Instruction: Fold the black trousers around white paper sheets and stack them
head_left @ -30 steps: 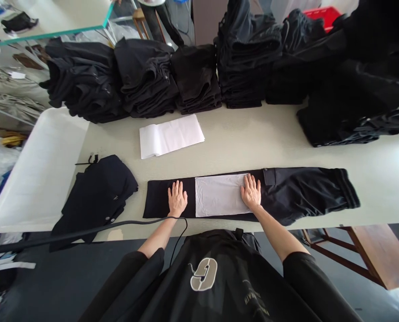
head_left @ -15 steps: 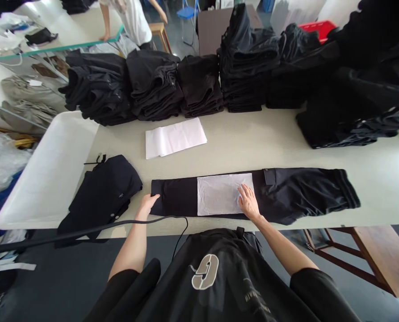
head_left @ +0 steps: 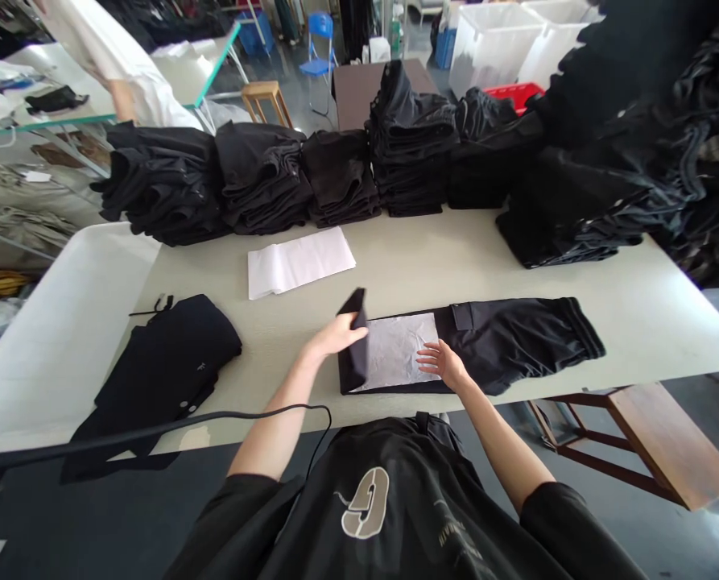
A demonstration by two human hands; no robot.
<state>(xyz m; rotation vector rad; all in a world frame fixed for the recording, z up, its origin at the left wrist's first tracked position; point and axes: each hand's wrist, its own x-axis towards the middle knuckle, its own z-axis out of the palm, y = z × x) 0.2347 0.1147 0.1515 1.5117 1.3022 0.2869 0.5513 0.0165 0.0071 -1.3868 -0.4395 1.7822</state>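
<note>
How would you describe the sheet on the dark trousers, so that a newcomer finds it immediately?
On the pale table, find the dark trousers stretched along its near edge. The sheet lies on them, just right of the leg end held up by the left hand. Unlike the white papers farther back, it looks greyish and crinkled.

The black short-sleeved shirt (head_left: 411, 499) bears a grey emblem (head_left: 376, 487) (edged in white).

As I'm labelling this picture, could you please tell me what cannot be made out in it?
Head view:
- Some fingers of the left hand: hidden by the lifted end of the trousers.
- Mark on the folded garment: too small to read.
- Head of the co-worker: beyond top edge.
</note>
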